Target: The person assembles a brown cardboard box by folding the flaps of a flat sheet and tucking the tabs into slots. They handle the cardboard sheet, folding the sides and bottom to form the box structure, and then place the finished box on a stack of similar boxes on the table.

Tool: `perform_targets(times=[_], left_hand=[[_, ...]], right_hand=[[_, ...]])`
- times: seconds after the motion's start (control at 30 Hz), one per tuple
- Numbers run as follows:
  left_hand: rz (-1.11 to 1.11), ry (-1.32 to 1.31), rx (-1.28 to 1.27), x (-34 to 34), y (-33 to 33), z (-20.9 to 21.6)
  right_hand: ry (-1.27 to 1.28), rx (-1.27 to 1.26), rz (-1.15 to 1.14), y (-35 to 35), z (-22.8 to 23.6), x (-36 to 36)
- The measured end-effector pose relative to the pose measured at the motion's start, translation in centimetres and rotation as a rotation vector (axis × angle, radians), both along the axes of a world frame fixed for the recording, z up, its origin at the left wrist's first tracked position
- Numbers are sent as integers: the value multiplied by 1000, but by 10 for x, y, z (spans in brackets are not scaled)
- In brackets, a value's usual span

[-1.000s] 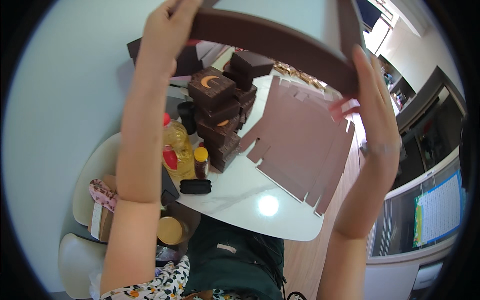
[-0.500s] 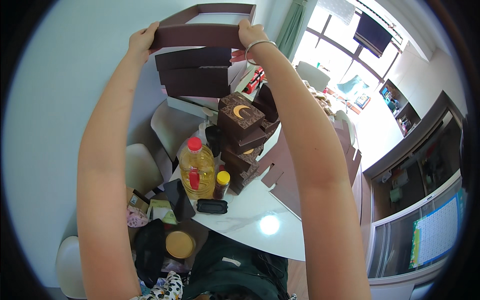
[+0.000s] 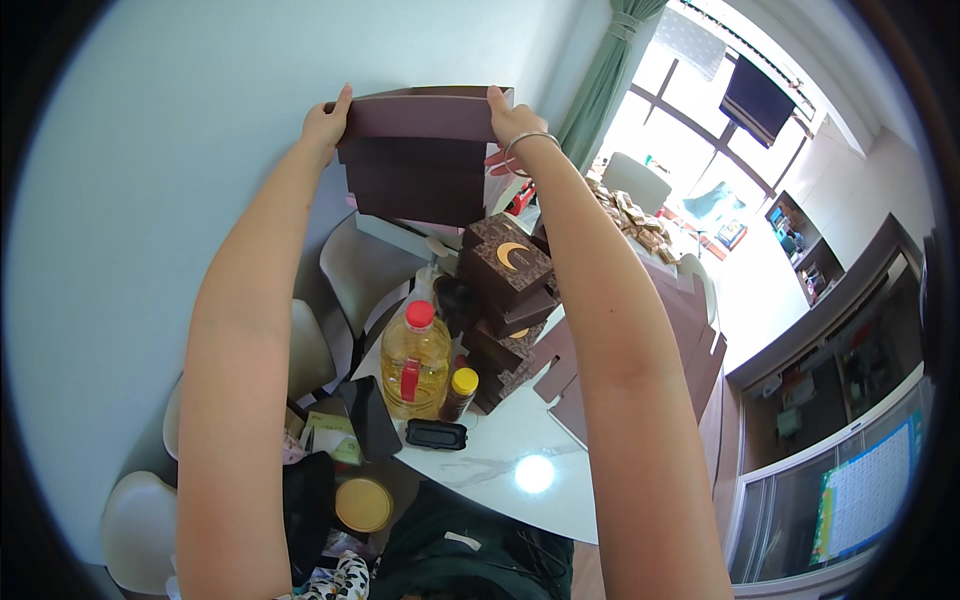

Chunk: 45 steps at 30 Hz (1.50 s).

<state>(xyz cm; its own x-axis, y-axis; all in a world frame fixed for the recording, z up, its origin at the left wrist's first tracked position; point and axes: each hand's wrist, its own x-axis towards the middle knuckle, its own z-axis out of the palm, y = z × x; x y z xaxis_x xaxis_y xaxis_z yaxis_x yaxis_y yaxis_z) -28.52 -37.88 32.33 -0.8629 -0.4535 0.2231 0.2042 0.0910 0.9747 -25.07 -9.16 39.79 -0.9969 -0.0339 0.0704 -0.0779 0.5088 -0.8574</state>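
Both arms reach far out over the table. An open brown cardboard box tray [image 3: 420,116] is gripped at its two near corners, my left hand [image 3: 326,124] on one side and my right hand [image 3: 514,124], with a bangle at the wrist, on the other. It sits at the top of a stack of similar dark brown box trays [image 3: 415,180]; whether its full weight rests there I cannot tell. Right of the stack are several patterned brown gift boxes [image 3: 508,262] with a gold crescent.
On the white table [image 3: 500,455] stand a large oil bottle [image 3: 416,365] with a red cap, a yellow-lidded jar [image 3: 460,393] and a black case [image 3: 436,434]. Flat brown cardboard [image 3: 650,330] lies to the right. Chairs [image 3: 365,262] line the wall on the left.
Both hands have brought the brown box tray down onto the stack below it. Its open inside, visible before, is now nearly edge-on. The whole view has shifted slightly.
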Motion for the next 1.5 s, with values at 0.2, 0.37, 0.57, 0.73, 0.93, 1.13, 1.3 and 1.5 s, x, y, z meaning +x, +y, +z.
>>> perform_targets(times=[0.2,0.37,0.57,0.73,0.93,1.13,1.3,1.5], left_hand=[[357,25,-111,-10,3,-10],[835,547,-770,29,-14,-3],[-451,849,-136,269,240,-56],[-835,287,-538,270,400,-206],[-902,-75,-1115,264,458,-308],[-758,38,-1264,285,470,-339],[-742,112,-1208,284,465,-345],[-569,307,-1292,288,479,-307]], right_hand=[[18,75,114,29,7,19],[269,171,144,103,30,83],[382,-86,-277,292,-84,172],[154,185,-615,460,-319,263],[-209,-307,-1077,462,-429,380],[-114,51,-1287,494,-464,352],[-199,-395,-988,531,-408,351],[26,-1003,-537,493,-317,360]])
